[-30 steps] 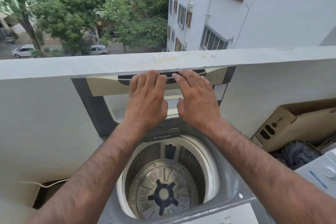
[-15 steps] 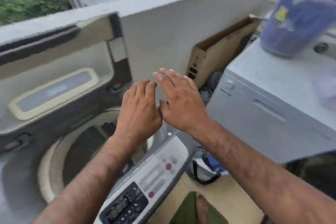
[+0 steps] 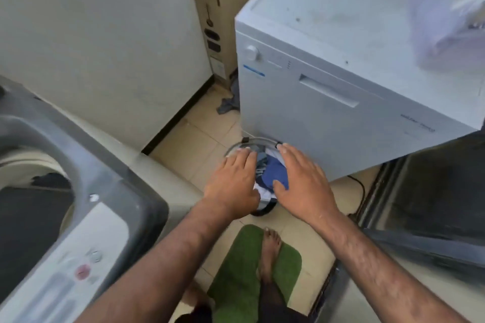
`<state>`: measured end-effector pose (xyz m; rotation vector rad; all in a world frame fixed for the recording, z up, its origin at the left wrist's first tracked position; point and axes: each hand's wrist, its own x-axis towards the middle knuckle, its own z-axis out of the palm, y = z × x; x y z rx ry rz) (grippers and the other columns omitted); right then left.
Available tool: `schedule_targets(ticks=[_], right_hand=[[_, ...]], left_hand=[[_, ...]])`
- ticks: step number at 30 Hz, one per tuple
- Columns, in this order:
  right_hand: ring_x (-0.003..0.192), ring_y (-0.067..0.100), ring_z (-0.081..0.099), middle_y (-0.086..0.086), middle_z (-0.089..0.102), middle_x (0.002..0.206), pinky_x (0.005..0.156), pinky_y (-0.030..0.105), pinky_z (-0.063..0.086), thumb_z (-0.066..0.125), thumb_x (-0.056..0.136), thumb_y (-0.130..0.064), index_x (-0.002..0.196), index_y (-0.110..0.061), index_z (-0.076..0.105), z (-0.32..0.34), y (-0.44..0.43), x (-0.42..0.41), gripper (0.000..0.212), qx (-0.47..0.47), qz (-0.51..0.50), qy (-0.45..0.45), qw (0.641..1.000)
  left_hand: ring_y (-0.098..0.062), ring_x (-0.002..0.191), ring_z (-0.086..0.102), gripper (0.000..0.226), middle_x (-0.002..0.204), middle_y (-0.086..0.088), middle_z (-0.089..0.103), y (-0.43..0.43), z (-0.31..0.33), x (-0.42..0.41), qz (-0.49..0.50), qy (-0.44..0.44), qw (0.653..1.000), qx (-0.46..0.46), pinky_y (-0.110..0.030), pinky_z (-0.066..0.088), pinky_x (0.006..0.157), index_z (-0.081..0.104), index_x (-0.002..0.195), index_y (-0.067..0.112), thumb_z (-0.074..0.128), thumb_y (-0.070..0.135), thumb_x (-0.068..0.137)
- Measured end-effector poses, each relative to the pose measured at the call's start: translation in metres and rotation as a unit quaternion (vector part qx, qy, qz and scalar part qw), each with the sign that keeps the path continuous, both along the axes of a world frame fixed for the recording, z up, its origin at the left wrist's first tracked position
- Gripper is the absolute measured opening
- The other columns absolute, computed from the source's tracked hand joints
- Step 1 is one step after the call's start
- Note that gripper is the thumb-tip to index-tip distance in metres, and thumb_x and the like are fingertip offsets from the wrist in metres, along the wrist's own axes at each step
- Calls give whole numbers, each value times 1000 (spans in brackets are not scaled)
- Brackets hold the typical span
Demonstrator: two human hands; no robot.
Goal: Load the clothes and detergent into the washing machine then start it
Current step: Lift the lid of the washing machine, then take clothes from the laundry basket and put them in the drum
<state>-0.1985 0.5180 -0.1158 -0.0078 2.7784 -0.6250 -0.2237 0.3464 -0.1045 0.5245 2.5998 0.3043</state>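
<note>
A top-loading washing machine (image 3: 126, 199) stands at the left with its tub open and its control panel (image 3: 76, 267) facing me. On the floor ahead sits a round basket (image 3: 252, 142) holding blue, grey and white clothes (image 3: 273, 174). My left hand (image 3: 233, 183) hovers over the basket's left side, fingers spread and holding nothing. Over the right side is my right hand (image 3: 301, 181), also with fingers apart and empty. A blurred clear bag (image 3: 451, 16) lies on the white appliance at the right; what it holds cannot be made out.
A white front-panel appliance (image 3: 341, 92) stands right behind the basket. A cardboard box (image 3: 212, 16) leans in the corner with a grey cloth (image 3: 228, 105) on the floor beside it. My bare foot (image 3: 270, 252) rests on a green mat (image 3: 236, 286). A dark door frame (image 3: 425, 199) is at right.
My view swung from the machine's raised lid down and right to the floor. Both hands left the lid and dropped to the basket of clothes.
</note>
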Motion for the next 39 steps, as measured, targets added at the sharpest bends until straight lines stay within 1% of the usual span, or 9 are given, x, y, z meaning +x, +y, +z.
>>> schedule_targets(ticks=[7,12,16,19,23,26,31,34,39], right_hand=[[156,16,21,-3,21,171,124,35,22,64,95,-33,163,-23,20,-126,63,-7,81,2,6,-135,991],[156,16,21,-5,20,170,122,34,24,64,94,-38,163,-25,17,-239,73,-29,84,17,38,-194,980],[154,21,25,-1,22,169,118,42,34,72,88,-40,164,-27,12,-336,67,-61,98,24,60,-210,975],[157,26,16,2,12,172,117,52,36,76,83,-45,164,-30,3,-417,53,-105,110,47,87,-199,975],[158,32,1,3,-1,172,114,66,33,83,75,-47,162,-38,-5,-503,20,-165,124,93,129,-169,973],[158,38,-5,4,-6,172,112,72,30,85,73,-47,161,-40,-11,-548,-13,-199,131,148,197,-154,957],[154,50,-14,7,-17,171,105,79,29,90,67,-55,158,-42,-18,-597,-54,-203,142,215,258,-181,924],[153,52,-9,9,-12,171,103,78,36,84,76,-47,160,-42,-8,-614,-58,-189,125,220,243,-163,931],[144,46,21,12,17,161,87,60,56,87,73,-35,156,-37,15,-625,-55,-180,110,220,222,-103,944]], left_hand=[[-26,157,25,79,170,-9,25,32,-125,-7,49,-151,986,-55,-39,22,127,21,162,12,56,35,95],[-27,150,34,79,165,-7,32,32,-234,-27,105,-204,972,-54,-39,32,122,23,160,14,58,34,93],[-30,144,42,79,160,-10,36,29,-317,-50,159,-244,956,-42,-37,38,117,22,160,12,61,31,94],[-30,140,44,75,157,-10,38,26,-377,-65,188,-250,949,-31,-36,40,114,24,159,12,60,30,96],[-24,142,43,72,158,-4,37,25,-420,-55,227,-248,942,13,-34,40,114,24,160,17,58,32,98],[-16,143,41,70,160,4,31,18,-434,-40,231,-250,939,45,-27,36,112,22,160,22,57,34,100],[-11,138,42,62,156,10,32,3,-453,-36,253,-222,940,63,-23,39,107,27,155,25,56,33,101],[-12,135,43,59,154,9,34,0,-465,-42,258,-208,941,71,-22,39,101,28,154,24,54,31,102],[-15,134,46,63,157,7,33,4,-480,-55,264,-202,939,85,-20,35,93,27,157,22,55,27,101]])
